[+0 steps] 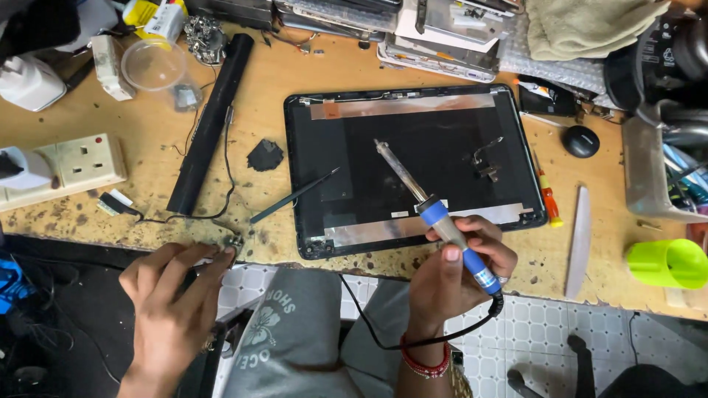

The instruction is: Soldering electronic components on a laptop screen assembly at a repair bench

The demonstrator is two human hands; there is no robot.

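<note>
I see my right hand (459, 262) clamped around the blue grip of the soldering iron (428, 208), which lies over the near edge of the black laptop lid shell (413, 166) on the table (273, 88). The iron's long axis runs from my hand toward 11 o'clock, tip over the shell's middle. A loose metal hinge (484, 163) sits in the shell at 1 o'clock from the tip, clearly nearer my right hand. My left hand (177, 306) is at the table's near edge, fingers together pinching a small metal part (234, 242) on a thin cable. A clear round dish (153, 65) at the far left looks empty; a green cup (667, 263) lies at 3 o'clock, contents hidden
</note>
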